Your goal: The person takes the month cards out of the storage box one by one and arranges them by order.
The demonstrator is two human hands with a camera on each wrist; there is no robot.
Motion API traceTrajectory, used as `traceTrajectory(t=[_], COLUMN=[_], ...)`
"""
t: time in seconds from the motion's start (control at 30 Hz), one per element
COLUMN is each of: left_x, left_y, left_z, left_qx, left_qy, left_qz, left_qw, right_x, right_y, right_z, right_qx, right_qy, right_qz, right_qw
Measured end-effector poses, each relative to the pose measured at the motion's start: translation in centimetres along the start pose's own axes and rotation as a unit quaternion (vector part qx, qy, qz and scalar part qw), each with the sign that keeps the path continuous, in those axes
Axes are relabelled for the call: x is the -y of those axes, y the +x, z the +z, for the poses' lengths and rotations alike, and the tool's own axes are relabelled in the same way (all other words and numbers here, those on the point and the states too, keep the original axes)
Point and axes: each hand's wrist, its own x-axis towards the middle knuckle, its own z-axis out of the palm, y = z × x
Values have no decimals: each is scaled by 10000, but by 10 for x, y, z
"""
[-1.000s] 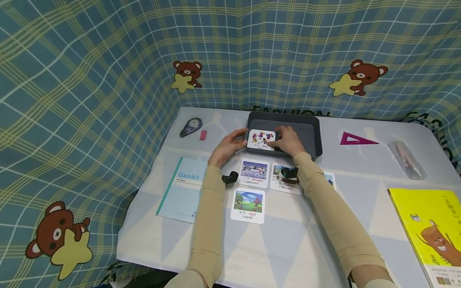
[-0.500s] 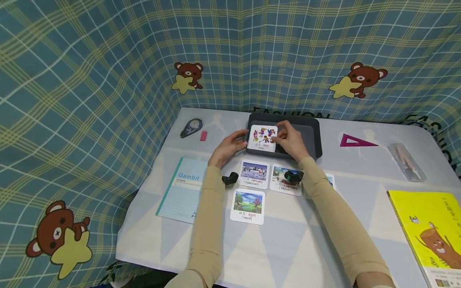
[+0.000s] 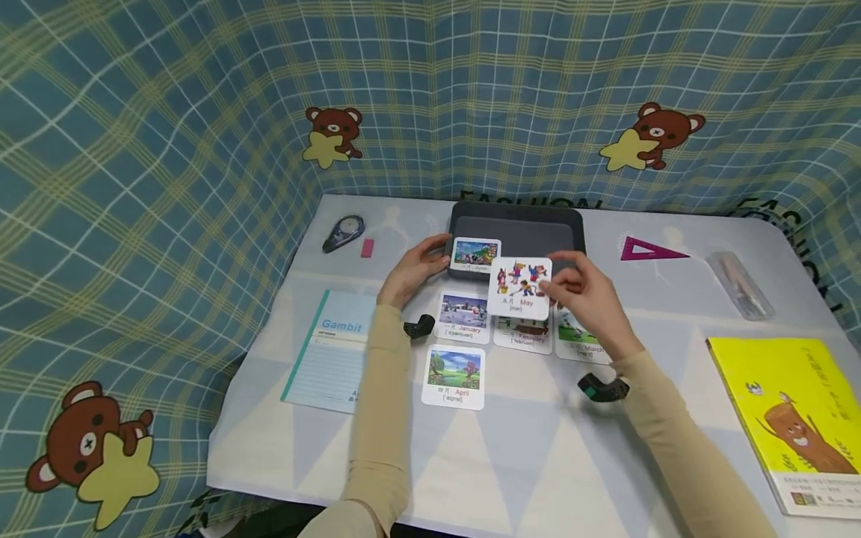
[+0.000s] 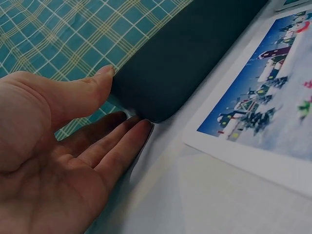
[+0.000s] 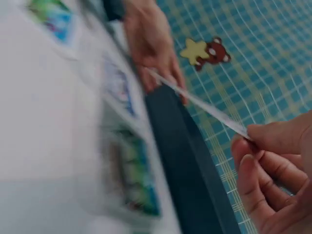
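My right hand [image 3: 558,282] pinches the May card [image 3: 519,288] by its right edge and holds it in the air over the row of cards; in the right wrist view the May card [image 5: 200,105] shows edge-on between thumb and fingers. My left hand [image 3: 430,258] rests with straight fingers against the left corner of the dark tray [image 3: 525,224]; the left wrist view shows its thumb [image 4: 92,85] on the tray [image 4: 185,58]. A June card [image 3: 475,255] lies in the tray. January [image 3: 462,316], February [image 3: 523,338], March [image 3: 581,340] and April [image 3: 454,377] lie on the table.
A Gambit notebook [image 3: 332,351] lies left of the cards, with a correction tape [image 3: 341,232] and pink eraser [image 3: 366,248] behind it. At right are a pink set square [image 3: 649,250], a clear pencil case [image 3: 736,284] and a yellow book [image 3: 794,418]. Plaid cloth walls the table.
My right hand has lifted the May card out of the tray and brought it nearer and to the right, over the February card. The June card now shows. The left hand has stayed.
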Motion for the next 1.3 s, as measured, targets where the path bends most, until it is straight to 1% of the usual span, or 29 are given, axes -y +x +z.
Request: traceTrajectory(t=[0.07, 0.13, 0.2, 0.27, 0.33, 0.43, 0.53, 0.67, 0.87, 0.97, 1.03, 1.13, 1.23, 1.3], left_x=[-1, -3, -5, -7, -8, -9, -8, -7, -10, -10, -8, -6, -3, -2], left_y=[0, 0, 1, 2, 3, 3, 4, 6, 6, 6, 6, 4, 3, 3], left_z=[-2, -5, -8, -10, -13, -14, -12, -8, -4, -3, -3, -3, -3, -2], left_qx=[-14, 18, 42, 51, 27, -10, 6, 118, 124, 136, 147, 121, 117, 157], left_qy=[40, 60, 73, 57, 9, -80, -144, -156, -94, -109, -101, -131, -225, -243], left_qz=[2, 61, 135, 206, 242, 210, 222, 254, 187, 123, 93, 29, 4, -12], left_qw=[10000, 10000, 9999, 9998, 9997, 9997, 9996, 9995, 9997, 9998, 9998, 9998, 9997, 9996], right_x=[-1, -3, -5, -8, -10, -14, -18, -19, -19, -19, -16, -7, 5, 12], right_y=[-25, -48, -67, -81, -91, -99, -103, -107, -105, -102, -95, -73, -38, -12], right_z=[0, 2, 5, 11, 18, 31, 39, 42, 41, 37, 34, 27, 22, 20], right_qx=[146, 260, 350, 389, 383, 298, 190, 49, 56, 140, 165, 139, 172, 227], right_qy=[-191, -222, -221, -344, -574, -1054, -1581, -2113, -2292, -2261, -2173, -1978, -1785, -1605], right_qz=[56, 185, 311, 346, 258, -36, -315, -482, -583, -555, -513, -495, -487, -401], right_qw=[9997, 9992, 9987, 9981, 9973, 9940, 9867, 9762, 9716, 9724, 9746, 9789, 9826, 9860])
